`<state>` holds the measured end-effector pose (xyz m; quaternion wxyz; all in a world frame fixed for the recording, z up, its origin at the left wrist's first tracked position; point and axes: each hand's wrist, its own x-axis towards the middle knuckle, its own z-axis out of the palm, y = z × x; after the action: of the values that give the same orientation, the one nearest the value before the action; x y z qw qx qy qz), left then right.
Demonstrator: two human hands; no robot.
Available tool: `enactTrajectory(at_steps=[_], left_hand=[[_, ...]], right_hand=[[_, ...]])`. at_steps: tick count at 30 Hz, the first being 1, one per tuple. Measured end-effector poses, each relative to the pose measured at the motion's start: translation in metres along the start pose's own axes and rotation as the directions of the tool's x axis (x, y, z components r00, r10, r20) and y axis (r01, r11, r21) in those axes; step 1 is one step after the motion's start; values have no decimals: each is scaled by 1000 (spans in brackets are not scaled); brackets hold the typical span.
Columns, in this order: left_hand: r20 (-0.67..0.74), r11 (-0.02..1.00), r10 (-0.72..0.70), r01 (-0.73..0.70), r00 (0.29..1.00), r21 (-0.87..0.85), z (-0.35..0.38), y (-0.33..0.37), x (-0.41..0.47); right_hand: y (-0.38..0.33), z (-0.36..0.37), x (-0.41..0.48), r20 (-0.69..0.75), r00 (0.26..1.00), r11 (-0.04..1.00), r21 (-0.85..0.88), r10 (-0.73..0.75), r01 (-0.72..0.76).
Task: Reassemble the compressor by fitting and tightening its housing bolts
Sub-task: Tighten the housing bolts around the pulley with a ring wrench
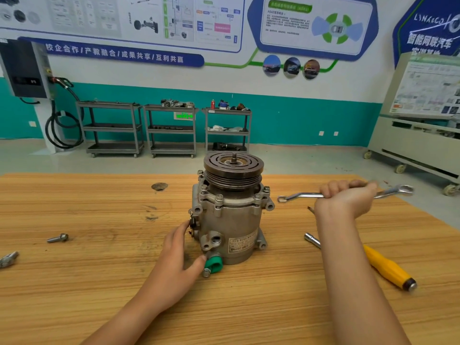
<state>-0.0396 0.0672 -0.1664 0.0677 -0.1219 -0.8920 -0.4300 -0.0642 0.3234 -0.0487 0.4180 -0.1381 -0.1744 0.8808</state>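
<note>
At the middle of the wooden table (99,270), 1 cast-metal compressor (230,220) stands upright, long axis vertical, grooved pulley (234,170) on top, 5 bolts (219,197) showing around its flange. The left hand (179,247) rests straight-fingered against its lower left side. The right hand (346,199) grips 1 chrome wrench (301,195) to its right, ring end toward it.

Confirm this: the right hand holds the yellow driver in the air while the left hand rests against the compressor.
Not quite. In the head view the right hand holds the wrench in the air; the yellow driver lies on the table. The left hand does rest against the compressor.
</note>
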Motion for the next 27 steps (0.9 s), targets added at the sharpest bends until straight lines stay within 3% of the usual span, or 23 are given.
enactTrajectory(at_steps=[4,11,22,25,27], left_hand=[[1,1000,15,-15,1000,8,1,0,0],[5,1000,7,-7,1000,10,1,0,0],[4,1000,7,-7,1000,2,2,-1,0],[1,1000,12,-12,1000,4,1,-1,0],[3,1000,14,-14,1000,5,1,-1,0]], right_hand=[[-18,14,-9,80,995,992,123,-52,42],[5,15,-29,41,999,996,85,13,-17],[18,2,-49,24,978,978,15,-207,207],[16,11,-32,13,987,986,-45,-160,160],[14,20,-10,14,1000,990,-135,-27,29]])
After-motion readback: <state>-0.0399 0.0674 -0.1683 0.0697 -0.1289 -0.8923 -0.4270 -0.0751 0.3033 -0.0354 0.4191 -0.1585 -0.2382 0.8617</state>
